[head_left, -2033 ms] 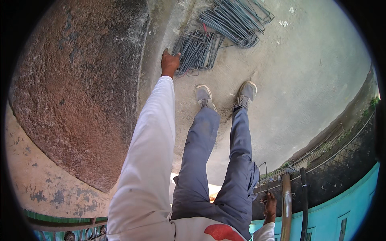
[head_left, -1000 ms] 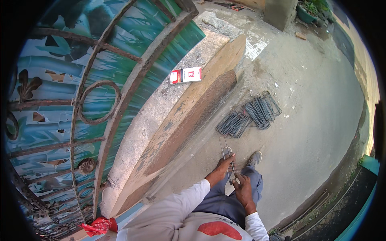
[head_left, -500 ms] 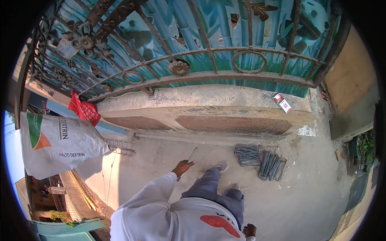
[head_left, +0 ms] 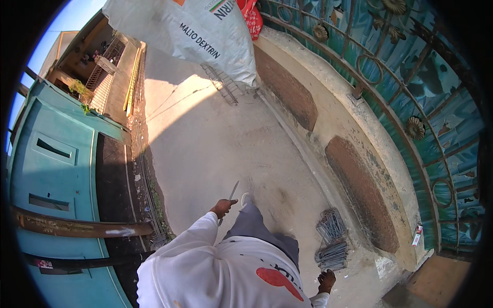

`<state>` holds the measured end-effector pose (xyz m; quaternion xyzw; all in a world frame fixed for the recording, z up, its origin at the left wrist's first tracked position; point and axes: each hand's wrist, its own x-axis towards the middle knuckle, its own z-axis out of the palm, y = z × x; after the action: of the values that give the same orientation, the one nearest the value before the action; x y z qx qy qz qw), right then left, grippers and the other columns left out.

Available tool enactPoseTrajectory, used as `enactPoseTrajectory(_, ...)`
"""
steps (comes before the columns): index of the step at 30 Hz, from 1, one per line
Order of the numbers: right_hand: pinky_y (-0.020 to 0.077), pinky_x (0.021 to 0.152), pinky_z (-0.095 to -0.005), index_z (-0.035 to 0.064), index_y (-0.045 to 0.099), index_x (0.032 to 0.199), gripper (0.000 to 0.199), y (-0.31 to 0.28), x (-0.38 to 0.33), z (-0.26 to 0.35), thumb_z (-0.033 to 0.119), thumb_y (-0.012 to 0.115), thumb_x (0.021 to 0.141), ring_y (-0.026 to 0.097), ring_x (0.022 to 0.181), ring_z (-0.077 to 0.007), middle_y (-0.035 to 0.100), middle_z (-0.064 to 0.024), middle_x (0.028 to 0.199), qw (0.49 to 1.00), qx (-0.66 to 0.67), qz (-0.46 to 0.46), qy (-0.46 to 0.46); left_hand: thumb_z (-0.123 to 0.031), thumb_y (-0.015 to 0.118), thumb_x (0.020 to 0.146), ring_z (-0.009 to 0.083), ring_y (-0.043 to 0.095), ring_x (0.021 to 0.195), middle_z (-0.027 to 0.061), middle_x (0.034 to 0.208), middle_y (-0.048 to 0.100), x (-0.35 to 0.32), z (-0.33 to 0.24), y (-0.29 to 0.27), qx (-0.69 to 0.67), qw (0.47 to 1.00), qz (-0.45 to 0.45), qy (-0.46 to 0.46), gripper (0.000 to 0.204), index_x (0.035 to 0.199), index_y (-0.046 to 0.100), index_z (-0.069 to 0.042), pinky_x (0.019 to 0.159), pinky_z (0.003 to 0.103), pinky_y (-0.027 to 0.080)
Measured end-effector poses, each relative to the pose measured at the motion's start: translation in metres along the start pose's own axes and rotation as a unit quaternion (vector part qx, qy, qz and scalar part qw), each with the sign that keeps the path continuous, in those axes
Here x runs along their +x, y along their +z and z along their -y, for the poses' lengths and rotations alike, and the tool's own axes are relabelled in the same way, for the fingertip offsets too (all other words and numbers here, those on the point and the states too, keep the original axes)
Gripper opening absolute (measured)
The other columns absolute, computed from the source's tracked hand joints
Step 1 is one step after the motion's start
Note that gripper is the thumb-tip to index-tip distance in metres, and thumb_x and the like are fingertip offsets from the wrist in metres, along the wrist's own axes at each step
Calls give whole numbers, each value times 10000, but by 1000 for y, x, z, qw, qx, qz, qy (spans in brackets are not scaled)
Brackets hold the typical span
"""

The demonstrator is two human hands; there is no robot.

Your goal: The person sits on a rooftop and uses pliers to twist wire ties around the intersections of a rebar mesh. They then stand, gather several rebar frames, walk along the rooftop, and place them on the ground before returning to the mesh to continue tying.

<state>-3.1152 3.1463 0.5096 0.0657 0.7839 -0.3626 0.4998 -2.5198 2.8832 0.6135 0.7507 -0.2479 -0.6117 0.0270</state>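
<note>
One apparent wire frame (head_left: 234, 190) crosses the left hand (head_left: 222, 208).

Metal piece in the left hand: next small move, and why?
Probably bring the right hand over to steady the metal piece: only the left hand holds it, its ends stick out past that grip, and the right hand hangs apart.

White sack (head_left: 179, 38) beside red bag (head_left: 251, 21)
</note>
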Motion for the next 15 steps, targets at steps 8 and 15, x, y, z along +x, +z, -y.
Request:
enactPoseTrajectory(8, 464, 464, -299, 75, 577, 1001, 170, 222, 9, 102, 233, 516, 992, 571, 557, -168, 607, -57, 737, 951, -265, 140, -75, -584, 666, 872, 364, 570, 1184, 250, 1296, 566, 30, 93, -128, -189, 978, -89, 8, 833, 1370, 502, 64, 946, 481, 482)
enactPoseTrajectory(15, 506, 526, -318, 52, 627, 1116, 223, 488, -83, 146, 228, 568, 993, 605, 605, -169, 660, -74, 815, 867, -393, 273, -136, -563, 723, 835, 337, 630, 993, 217, 1108, 657, 23, 244, -208, -212, 954, -190, -94, 800, 1275, 582, 90, 823, 456, 510)
